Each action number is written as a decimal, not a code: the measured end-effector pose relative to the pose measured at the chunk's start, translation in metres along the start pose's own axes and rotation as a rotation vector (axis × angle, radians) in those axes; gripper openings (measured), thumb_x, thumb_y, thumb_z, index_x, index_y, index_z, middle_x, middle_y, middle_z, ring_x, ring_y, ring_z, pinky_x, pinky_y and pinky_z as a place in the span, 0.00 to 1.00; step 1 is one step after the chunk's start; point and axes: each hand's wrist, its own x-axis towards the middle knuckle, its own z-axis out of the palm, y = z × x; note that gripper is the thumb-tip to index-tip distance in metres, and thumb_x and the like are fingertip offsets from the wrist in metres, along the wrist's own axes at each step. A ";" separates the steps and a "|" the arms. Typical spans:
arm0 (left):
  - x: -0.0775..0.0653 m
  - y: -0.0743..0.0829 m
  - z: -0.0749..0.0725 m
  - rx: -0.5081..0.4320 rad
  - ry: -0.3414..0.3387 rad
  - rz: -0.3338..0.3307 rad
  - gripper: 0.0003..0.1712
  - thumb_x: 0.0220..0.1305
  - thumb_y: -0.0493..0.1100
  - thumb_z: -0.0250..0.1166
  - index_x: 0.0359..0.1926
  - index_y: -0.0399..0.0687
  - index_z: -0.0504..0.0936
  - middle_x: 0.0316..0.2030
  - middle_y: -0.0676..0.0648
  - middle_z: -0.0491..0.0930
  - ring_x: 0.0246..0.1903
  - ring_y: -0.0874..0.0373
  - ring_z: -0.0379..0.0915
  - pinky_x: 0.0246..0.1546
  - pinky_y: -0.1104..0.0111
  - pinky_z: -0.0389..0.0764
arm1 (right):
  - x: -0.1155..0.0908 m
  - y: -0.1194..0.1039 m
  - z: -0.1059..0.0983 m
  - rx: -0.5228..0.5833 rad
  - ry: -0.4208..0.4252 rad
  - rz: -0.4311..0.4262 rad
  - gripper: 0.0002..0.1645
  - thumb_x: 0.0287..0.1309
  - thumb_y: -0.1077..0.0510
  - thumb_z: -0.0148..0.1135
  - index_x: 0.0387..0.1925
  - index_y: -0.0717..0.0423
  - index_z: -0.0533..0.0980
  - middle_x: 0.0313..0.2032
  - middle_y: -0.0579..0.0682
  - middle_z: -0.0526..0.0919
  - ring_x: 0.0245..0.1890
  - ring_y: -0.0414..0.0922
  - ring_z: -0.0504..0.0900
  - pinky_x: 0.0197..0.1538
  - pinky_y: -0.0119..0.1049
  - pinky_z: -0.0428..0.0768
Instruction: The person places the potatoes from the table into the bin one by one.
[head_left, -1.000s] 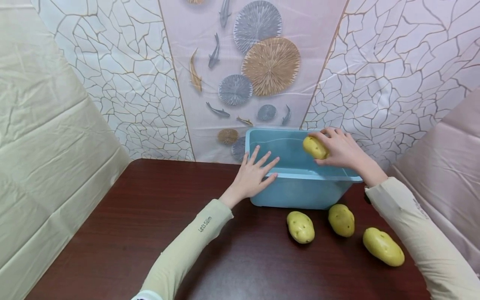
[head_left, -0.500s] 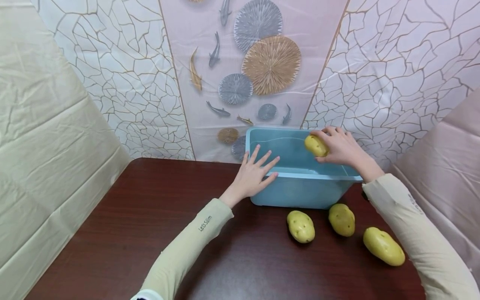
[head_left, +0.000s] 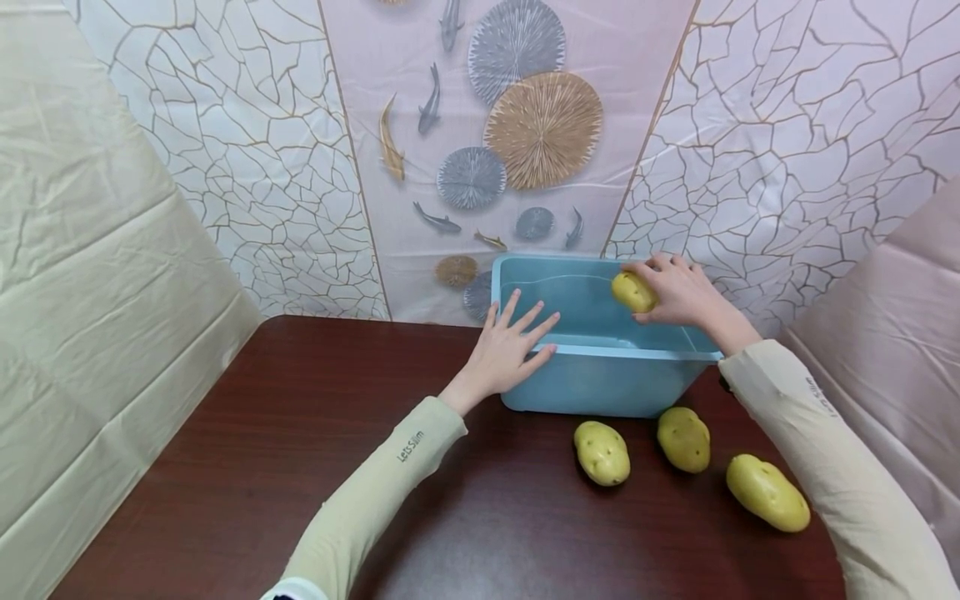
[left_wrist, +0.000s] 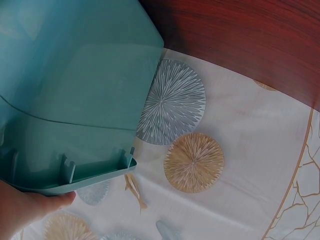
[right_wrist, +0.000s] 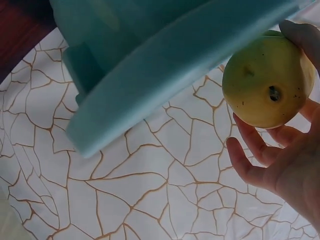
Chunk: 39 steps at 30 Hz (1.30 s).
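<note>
A light blue plastic basin (head_left: 592,383) stands at the back of the table, against the patterned cloth. My left hand (head_left: 504,350) lies with spread, straight fingers at its front left rim; in the left wrist view the thumb (left_wrist: 55,201) shows beside the rim. Above the basin's right part, my right hand (head_left: 678,293) holds a yellow potato (head_left: 633,292) between thumb and fingers. The right wrist view shows this potato (right_wrist: 267,82) with a dark pit, near the basin's rim (right_wrist: 165,75). The basin's floor is only partly visible.
Three more potatoes lie on the dark red table (head_left: 300,467) before the basin: one potato (head_left: 602,454) in front, another (head_left: 683,440) near its right corner, a third (head_left: 767,493) by the right sleeve. Patterned cloth (head_left: 270,167) hangs behind.
My right hand, with the potato, has shifted very slightly to the right, and the right forearm has swung a little inward. The left hand, basin and other potatoes stay in place.
</note>
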 end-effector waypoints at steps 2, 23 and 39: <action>0.000 0.000 0.000 -0.002 0.000 0.001 0.30 0.66 0.63 0.36 0.67 0.66 0.52 0.67 0.50 0.54 0.69 0.48 0.26 0.65 0.46 0.42 | 0.001 0.001 0.002 0.001 -0.008 0.001 0.45 0.35 0.49 0.70 0.59 0.51 0.64 0.48 0.62 0.70 0.45 0.60 0.67 0.38 0.54 0.66; 0.000 0.000 0.000 -0.010 -0.003 -0.001 0.30 0.66 0.63 0.35 0.67 0.66 0.53 0.68 0.53 0.52 0.69 0.48 0.25 0.65 0.46 0.42 | 0.004 0.008 0.011 0.015 -0.122 0.032 0.44 0.36 0.50 0.69 0.59 0.53 0.64 0.48 0.64 0.71 0.43 0.62 0.68 0.38 0.54 0.67; 0.000 0.000 0.000 -0.011 -0.006 -0.003 0.30 0.66 0.63 0.36 0.67 0.66 0.53 0.68 0.52 0.52 0.69 0.48 0.26 0.65 0.46 0.42 | 0.004 0.007 0.018 0.019 -0.151 0.036 0.43 0.36 0.49 0.70 0.58 0.54 0.65 0.47 0.63 0.72 0.43 0.61 0.69 0.40 0.61 0.65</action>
